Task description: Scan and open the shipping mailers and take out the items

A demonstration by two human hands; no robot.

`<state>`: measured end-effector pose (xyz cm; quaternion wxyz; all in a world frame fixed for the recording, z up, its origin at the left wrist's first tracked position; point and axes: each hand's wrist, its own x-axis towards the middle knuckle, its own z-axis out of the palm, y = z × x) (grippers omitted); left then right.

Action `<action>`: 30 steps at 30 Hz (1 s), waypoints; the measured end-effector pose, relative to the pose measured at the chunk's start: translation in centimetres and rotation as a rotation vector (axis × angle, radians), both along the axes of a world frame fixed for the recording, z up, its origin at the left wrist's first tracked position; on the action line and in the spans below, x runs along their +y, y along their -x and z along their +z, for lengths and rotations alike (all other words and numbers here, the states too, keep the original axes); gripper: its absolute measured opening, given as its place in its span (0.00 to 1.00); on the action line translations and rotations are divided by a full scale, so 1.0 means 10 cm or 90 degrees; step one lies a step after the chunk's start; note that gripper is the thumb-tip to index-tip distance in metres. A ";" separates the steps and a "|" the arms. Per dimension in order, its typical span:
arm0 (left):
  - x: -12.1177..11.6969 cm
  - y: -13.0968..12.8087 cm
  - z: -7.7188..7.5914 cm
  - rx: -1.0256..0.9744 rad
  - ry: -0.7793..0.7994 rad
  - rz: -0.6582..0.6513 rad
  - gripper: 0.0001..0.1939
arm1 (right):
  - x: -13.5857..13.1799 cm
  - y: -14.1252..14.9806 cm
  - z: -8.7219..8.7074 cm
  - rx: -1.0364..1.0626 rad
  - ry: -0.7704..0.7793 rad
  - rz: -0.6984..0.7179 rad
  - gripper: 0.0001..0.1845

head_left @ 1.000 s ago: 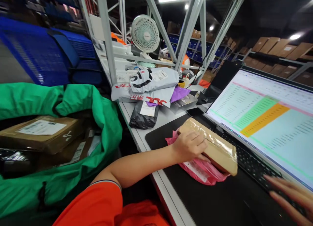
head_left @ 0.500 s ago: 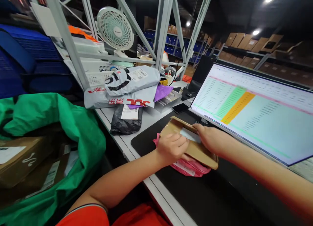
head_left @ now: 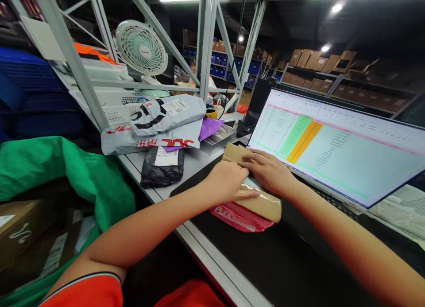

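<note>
A flat brown cardboard box [head_left: 264, 204] lies tilted on top of a pink plastic mailer bag [head_left: 237, 217] on the black desk mat. My left hand [head_left: 229, 181] is closed on the near side of the box, thumb stretched along its side. On the far side, my right hand [head_left: 270, 172] has its bent fingers over the box's upper edge, its fingertips close to the left hand. Between the hands shows a strip of pale material and shiny clear tape. The right thumb is hidden.
A monitor [head_left: 332, 152] with a spreadsheet stands at the right. Grey-white parcels [head_left: 169, 114] and a black parcel [head_left: 162, 167] lie left of the mat, near a fan [head_left: 142, 50] and metal frame posts. A green bag [head_left: 76, 174] holding boxes is at lower left.
My right hand has moved from the far edge onto the top of the box, closer to my left hand. The box has turned in the hands. The view has shifted slightly right.
</note>
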<state>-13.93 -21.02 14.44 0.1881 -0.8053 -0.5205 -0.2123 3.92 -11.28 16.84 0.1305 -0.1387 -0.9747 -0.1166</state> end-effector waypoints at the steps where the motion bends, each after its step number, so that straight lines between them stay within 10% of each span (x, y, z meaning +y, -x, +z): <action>1: 0.02 -0.01 -0.01 0.011 -0.019 -0.011 0.31 | 0.03 -0.03 -0.03 0.008 0.026 0.002 0.22; 7: -0.04 0.01 -0.17 0.028 -0.358 -0.096 0.28 | 0.22 -0.10 -0.09 0.021 0.269 -0.002 0.25; 15: -0.10 0.11 -0.46 0.088 -0.626 -0.234 0.24 | 0.30 -0.13 -0.19 0.116 0.250 -0.042 0.21; 20: -0.23 0.19 -0.57 0.059 -0.470 -0.144 0.27 | 0.20 -0.18 -0.13 0.147 0.203 0.039 0.20; 27: -0.19 -0.02 0.13 -0.022 0.077 0.069 0.14 | -0.24 -0.46 0.07 0.125 0.346 0.032 0.20; 30: -0.10 -0.03 0.35 -0.040 0.201 0.173 0.25 | -0.33 -0.72 0.20 0.124 0.379 -0.037 0.22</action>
